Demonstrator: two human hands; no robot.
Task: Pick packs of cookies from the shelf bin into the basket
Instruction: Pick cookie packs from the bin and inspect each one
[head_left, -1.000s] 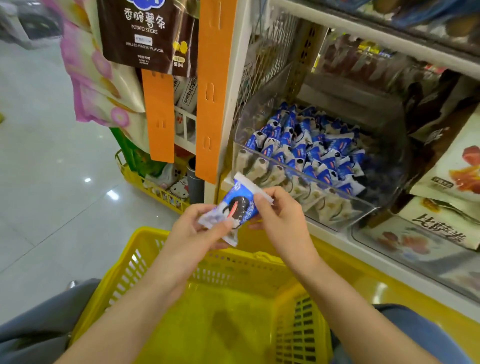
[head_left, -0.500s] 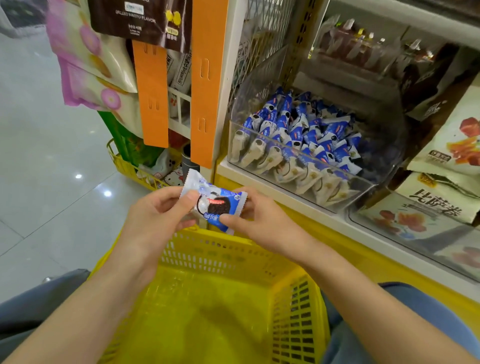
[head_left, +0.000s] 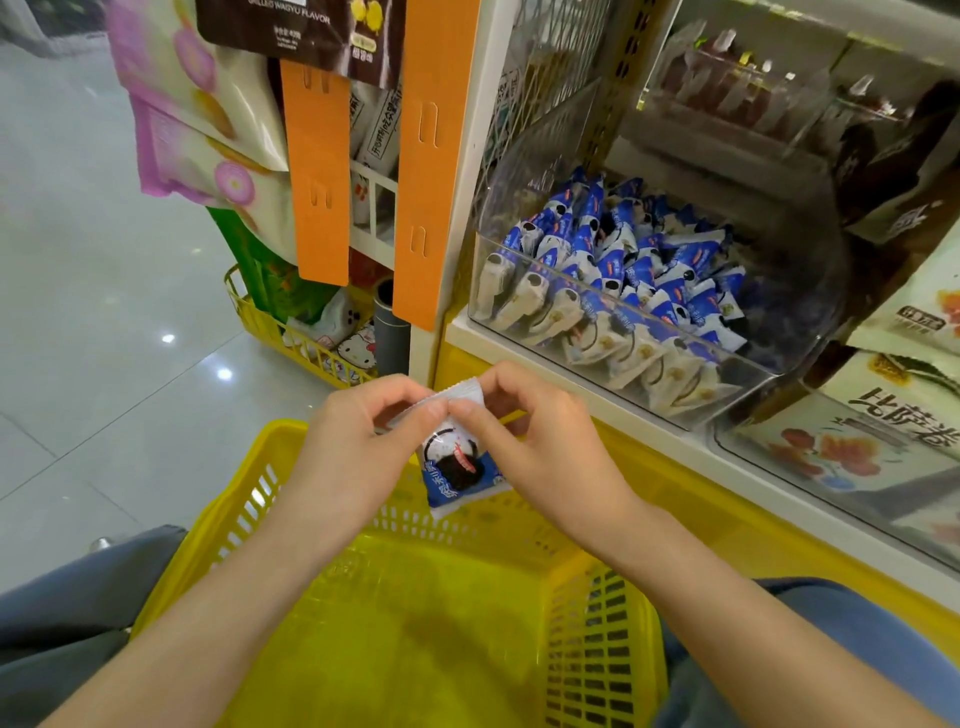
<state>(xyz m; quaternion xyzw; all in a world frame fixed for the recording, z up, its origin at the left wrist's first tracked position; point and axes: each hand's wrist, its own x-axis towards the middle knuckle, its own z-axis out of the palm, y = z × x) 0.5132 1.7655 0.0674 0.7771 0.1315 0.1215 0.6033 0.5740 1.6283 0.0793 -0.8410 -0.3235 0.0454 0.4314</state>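
A small blue-and-white cookie pack (head_left: 457, 467) hangs upright over the far rim of the yellow basket (head_left: 395, 639). My left hand (head_left: 358, 452) and my right hand (head_left: 540, 447) both pinch its top edge between thumb and fingers. The basket sits on my lap with nothing visible on its floor. Up and to the right, a clear shelf bin (head_left: 779, 291) holds several more of the same blue-and-white packs (head_left: 623, 270).
Two orange hanging strips (head_left: 317, 182) and hanging snack bags (head_left: 197, 104) stand left of the shelf post. A second yellow basket (head_left: 291, 332) with goods sits on the grey tiled floor. Other clear bins with snack bags (head_left: 883, 441) lie to the right.
The pack has turned from lying crosswise between my hands to hanging upright, and both hands now pinch its top edge close together. The view has tilted down slightly.
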